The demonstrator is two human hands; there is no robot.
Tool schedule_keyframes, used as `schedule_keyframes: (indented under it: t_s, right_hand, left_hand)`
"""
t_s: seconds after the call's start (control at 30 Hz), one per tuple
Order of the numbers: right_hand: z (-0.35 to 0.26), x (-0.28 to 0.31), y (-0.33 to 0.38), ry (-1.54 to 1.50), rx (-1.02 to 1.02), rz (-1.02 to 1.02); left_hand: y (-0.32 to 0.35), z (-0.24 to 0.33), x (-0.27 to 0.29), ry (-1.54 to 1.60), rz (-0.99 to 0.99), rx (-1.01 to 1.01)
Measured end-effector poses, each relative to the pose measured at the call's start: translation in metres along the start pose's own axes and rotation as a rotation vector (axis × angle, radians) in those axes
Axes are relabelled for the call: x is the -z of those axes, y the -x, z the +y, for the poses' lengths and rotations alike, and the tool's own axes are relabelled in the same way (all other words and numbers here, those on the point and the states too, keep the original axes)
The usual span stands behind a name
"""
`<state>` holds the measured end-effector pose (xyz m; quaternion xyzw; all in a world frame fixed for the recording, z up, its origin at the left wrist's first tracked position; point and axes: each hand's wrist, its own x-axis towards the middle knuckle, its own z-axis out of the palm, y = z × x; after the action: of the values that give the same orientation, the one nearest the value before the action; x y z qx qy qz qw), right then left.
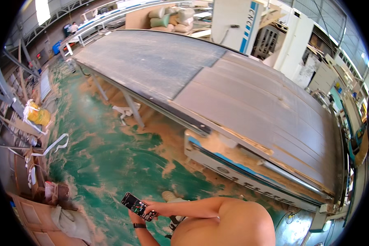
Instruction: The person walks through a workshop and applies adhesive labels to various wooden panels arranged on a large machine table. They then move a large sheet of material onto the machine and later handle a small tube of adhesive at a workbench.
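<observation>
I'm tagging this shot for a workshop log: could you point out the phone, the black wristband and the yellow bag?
Phone [133, 203]: head view, on its screen.
Black wristband [140, 225]: head view, on the band's upper face.
Yellow bag [39, 116]: head view, on its bulging side.

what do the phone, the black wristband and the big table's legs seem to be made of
Smartphone: probably glass-fronted; its face is flat, smooth and dark with lit colours. Black wristband: perhaps rubber or fabric; it looks plain and dark, too small to tell. Table legs: likely painted metal, judging by their slim, straight, even grey look.
</observation>
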<state>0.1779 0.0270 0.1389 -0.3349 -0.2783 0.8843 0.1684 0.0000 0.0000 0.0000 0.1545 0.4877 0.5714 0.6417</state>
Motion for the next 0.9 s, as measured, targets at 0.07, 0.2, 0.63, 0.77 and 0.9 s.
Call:
schedule_keyframes:
  t_s: [0.07, 0.2, 0.63, 0.77, 0.9]
  right_hand:
    - [0.008, -0.014, -0.051, 0.008, -0.035, -0.052]
    - [-0.039, -0.090, -0.198, 0.055, 0.016, -0.104]
    - [-0.155, -0.303, -0.619, 0.246, -0.206, -0.537]
    - [-0.163, -0.373, -0.749, 0.310, -0.235, -0.590]
    - [-0.223, -0.416, -0.869, 0.438, -0.235, -0.611]
  left_hand:
    - [-0.007, 0.016, 0.056, -0.116, 0.152, -0.034]
    - [-0.030, 0.158, 0.166, -0.316, 0.256, -0.002]
    - [-0.177, 0.439, 0.290, -0.467, 0.689, -0.294]
    - [-0.246, 0.539, 0.396, -0.632, 0.781, -0.259]
    - [-0.345, 0.649, 0.466, -0.662, 0.683, -0.283]
